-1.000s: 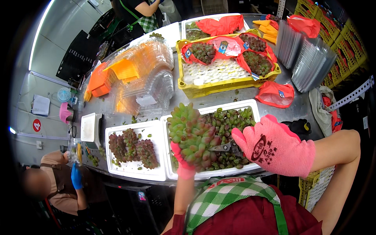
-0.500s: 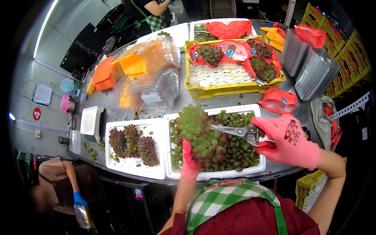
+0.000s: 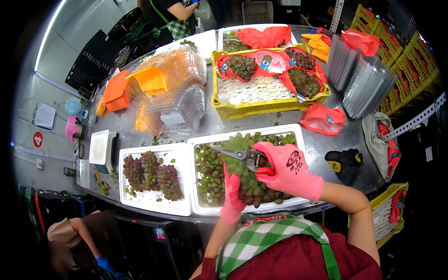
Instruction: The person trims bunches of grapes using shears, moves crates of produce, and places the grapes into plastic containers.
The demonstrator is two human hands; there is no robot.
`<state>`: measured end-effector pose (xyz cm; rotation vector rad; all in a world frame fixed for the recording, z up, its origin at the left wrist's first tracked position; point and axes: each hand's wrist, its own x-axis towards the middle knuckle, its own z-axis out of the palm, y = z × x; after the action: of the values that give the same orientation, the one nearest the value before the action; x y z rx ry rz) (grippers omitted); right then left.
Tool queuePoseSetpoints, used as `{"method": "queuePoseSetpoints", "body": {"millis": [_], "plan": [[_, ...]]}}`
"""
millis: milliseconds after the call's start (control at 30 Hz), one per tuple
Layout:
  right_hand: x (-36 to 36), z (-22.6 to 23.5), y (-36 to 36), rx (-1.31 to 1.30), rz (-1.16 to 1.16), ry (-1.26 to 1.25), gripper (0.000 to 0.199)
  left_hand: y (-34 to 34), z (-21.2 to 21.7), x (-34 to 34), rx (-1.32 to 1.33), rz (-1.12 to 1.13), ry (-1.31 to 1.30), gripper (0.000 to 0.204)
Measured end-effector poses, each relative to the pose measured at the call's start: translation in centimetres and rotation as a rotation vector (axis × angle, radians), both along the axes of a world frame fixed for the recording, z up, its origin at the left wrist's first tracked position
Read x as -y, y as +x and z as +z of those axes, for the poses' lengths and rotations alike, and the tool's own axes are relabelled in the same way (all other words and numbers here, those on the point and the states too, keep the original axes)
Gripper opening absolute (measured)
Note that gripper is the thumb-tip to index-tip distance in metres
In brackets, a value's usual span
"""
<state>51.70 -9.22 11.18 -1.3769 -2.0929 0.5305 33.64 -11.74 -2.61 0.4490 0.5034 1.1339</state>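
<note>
the left hand (image 3: 232, 200), in a pink glove, is closed round the underside of a green grape bunch (image 3: 247, 179) and lifts it just above the white tray (image 3: 298, 140), so loose grapes can drop onto those already lying there. the right hand (image 3: 287, 170), also gloved in pink, is wrapped round the red handles of a pair of scissors (image 3: 242, 157), blades slightly apart and pointing left across the top of the bunch, where stems are easiest to reach. just beside it to the left, a second white tray (image 3: 140, 203) keeps a red grape bunch (image 3: 151, 172) apart. the yellow crate (image 3: 266, 108) of bagged bunches sits behind, within arm's reach.
</note>
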Motion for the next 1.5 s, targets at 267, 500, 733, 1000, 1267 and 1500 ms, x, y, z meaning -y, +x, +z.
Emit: {"method": "queuePoseSetpoints", "body": {"millis": [267,500,733,1000,1267,1500], "plan": [[0.3,-0.3,-0.2,-0.136,-0.004,-0.141,0.049,-0.5,-1.3,0.1,0.106,-0.106,-0.057,0.074],[0.9,2.0,2.0,-0.374,-0.052,-0.045,0.059,0.4,3.3,-1.3,0.272,-0.173,0.128,0.079],[1.5,5.8,6.0,0.518,0.176,-0.012,0.055,-2.1,3.7,-1.9,-0.04,-0.026,0.168,0.082],[-0.4,8.9,4.6,0.799,0.404,0.005,0.034,-2.3,4.1,-1.7,-0.207,0.104,0.227,0.086],[-2.0,10.7,2.9,0.964,0.511,-0.173,0.034,-2.0,3.9,-1.7,-0.264,0.137,0.257,0.088],[-3.7,11.8,1.6,1.028,0.616,-0.174,0.028,-2.0,3.5,-2.0,-0.33,0.155,0.213,0.092]]}}
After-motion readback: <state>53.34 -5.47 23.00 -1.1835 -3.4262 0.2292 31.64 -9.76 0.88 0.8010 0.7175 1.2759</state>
